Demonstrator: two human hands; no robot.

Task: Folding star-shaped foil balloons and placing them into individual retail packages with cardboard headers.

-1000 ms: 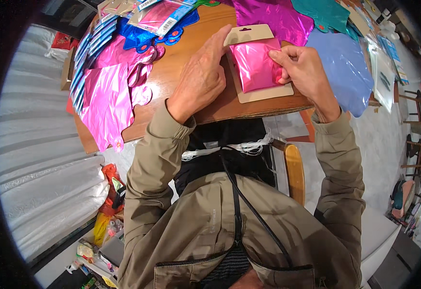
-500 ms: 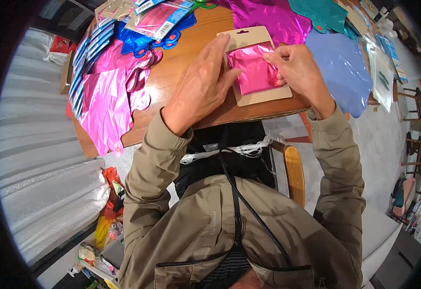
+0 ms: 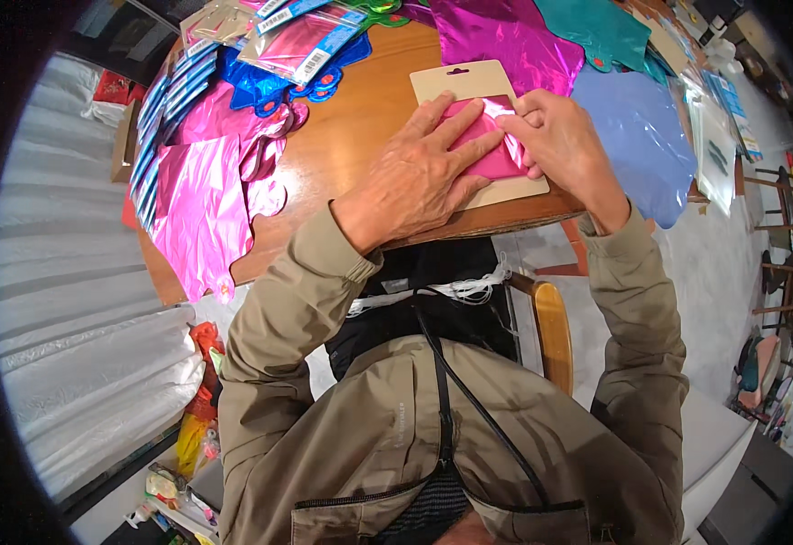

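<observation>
At nine o'clock on my round brown wooden bench (image 3: 351,150) lies a crinkled pink foil balloon (image 3: 198,204), with blue foil balloons (image 3: 260,82) and a clear packet of pink foil (image 3: 301,41) beyond it toward eleven. My left hand (image 3: 414,177) lies flat with its fingers spread wide, pressing on a folded magenta foil balloon (image 3: 492,145) that sits on a beige cardboard backing card (image 3: 464,84), near the bench's six o'clock edge. My right hand (image 3: 555,145) meets it from three o'clock, fingers curled in and pinching the foil's upper right edge. Past the card at twelve is a purple foil sheet (image 3: 505,36), then a teal one (image 3: 596,27). At three o'clock a pale blue foil balloon (image 3: 641,145) lies just beside my right hand.
</observation>
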